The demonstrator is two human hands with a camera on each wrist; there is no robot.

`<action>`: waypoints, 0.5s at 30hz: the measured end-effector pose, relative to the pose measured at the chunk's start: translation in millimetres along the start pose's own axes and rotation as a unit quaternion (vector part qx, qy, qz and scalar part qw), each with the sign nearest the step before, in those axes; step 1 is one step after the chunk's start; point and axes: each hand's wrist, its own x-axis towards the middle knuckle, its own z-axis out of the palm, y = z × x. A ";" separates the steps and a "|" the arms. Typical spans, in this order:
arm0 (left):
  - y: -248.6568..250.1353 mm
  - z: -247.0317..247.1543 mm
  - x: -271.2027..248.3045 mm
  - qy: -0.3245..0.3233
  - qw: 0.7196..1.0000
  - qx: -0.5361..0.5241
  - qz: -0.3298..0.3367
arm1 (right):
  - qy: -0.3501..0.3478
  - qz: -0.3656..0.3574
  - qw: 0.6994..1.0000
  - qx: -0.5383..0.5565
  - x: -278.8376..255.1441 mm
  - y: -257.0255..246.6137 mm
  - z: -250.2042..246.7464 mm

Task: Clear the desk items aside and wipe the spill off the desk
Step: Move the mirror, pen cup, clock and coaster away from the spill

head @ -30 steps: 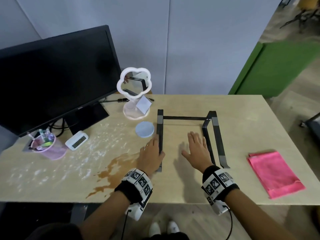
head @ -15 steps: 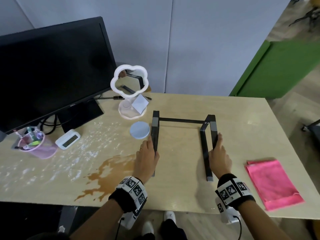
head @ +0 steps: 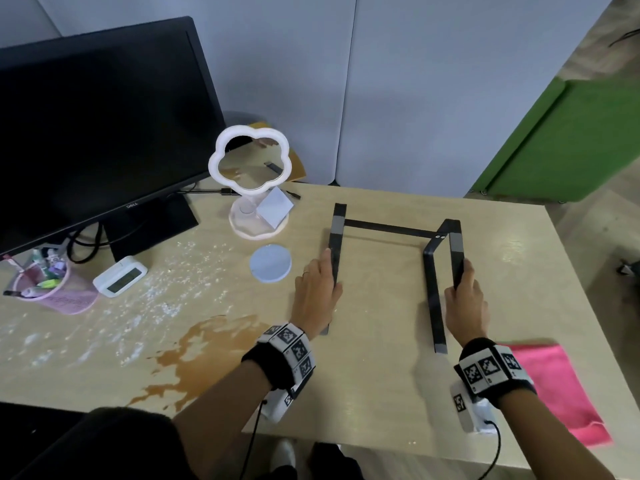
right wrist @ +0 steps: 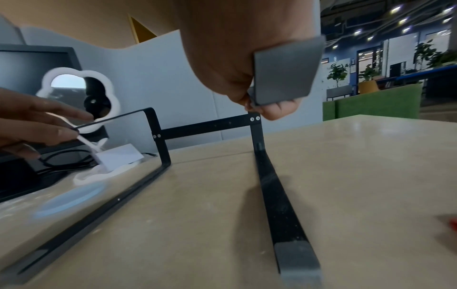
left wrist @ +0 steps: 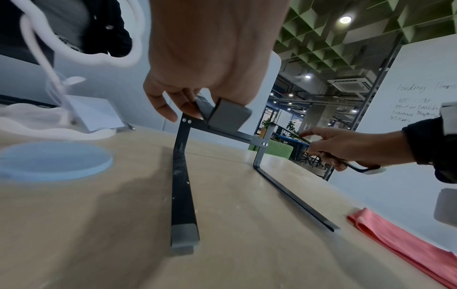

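Observation:
A black metal laptop stand [head: 388, 229] sits mid-desk. My left hand [head: 317, 292] grips its raised left arm, and the left wrist view shows fingers curled round the grey pad of the stand [left wrist: 181, 187]. My right hand [head: 465, 299] grips the raised right arm, thumb and fingers pinching the stand [right wrist: 277, 195] near its padded tip. Both feet look to be resting on the desk [head: 381, 393]. A brown spill [head: 194, 355] spreads left of my left wrist. A folded pink cloth [head: 561, 386] lies at the front right, partly hidden by my right wrist.
A black monitor [head: 97, 133] fills the back left, with a flower-shaped mirror [head: 249, 164] beside it. A blue round coaster [head: 270, 268] lies just left of the stand. A white clock [head: 119, 276], a pink pen cup [head: 52, 289] and scattered white crumbs [head: 166, 292] occupy the left.
My right hand left the desk surface between the stand's arms and took hold of the right arm. My left hand kept to the left arm.

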 end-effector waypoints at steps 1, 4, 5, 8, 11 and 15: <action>7.2 1.4 7.9 0.000 1.000 -0.001 0.009 | 0.004 0.006 1.000 -0.003 8.0 5.1 -2.0; 29.0 5.6 29.9 -0.004 1.000 0.003 0.030 | 0.016 0.025 1.000 -0.008 30.9 18.8 -9.6; 35.9 7.4 36.6 -0.008 0.999 0.003 0.033 | 0.020 0.027 0.999 -0.010 38.2 22.6 -12.3; 50.8 13.7 53.7 -0.022 0.999 0.016 0.046 | 0.030 0.028 0.999 -0.016 58.0 30.8 -19.5; 55.3 20.5 65.0 -0.041 0.997 0.052 0.051 | 0.033 0.030 0.999 -0.030 71.6 35.8 -22.1; 53.2 26.4 73.2 -0.058 0.991 0.100 0.062 | 0.032 0.032 0.998 -0.034 76.9 36.0 -16.3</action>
